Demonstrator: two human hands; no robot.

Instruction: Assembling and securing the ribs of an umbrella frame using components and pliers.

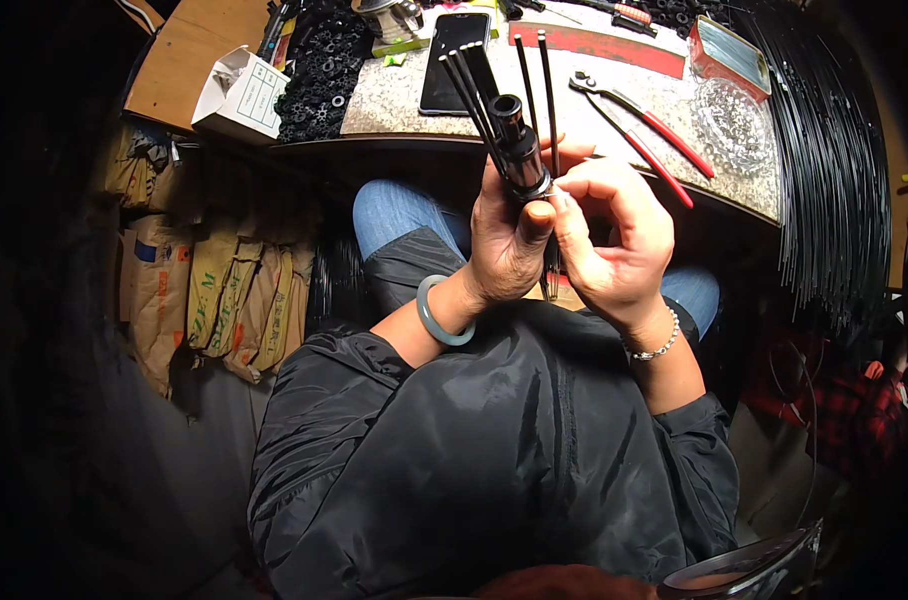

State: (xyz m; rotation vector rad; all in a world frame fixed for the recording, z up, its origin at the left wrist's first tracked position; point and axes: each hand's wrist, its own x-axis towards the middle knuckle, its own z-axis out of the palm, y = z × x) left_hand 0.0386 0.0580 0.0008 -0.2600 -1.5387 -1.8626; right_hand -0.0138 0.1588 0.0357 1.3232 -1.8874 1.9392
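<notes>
In front of my lap, my left hand (507, 240) is closed round a black tubular hub (521, 148), which looks like an umbrella runner. Its open end tilts up and away from me. Thin black rods (466, 88) with pale tips stand up beside the hub on both sides, and a few dark ends hang below my hands. My left thumb presses near the hub's lower ring. My right hand (614, 235) pinches thumb and forefinger together right at that ring; a thin bright bit shows there, too small to name.
On the worktable (394, 105) lie a black phone (442, 90), red-handled pliers (654, 135), a clear glass dish (731, 125) and a tin box (729, 58). Small black parts (324, 85) heap beside a white carton (242, 95). Long black rods (824, 180) hang over the right edge. Sacks (214, 285) stand at left.
</notes>
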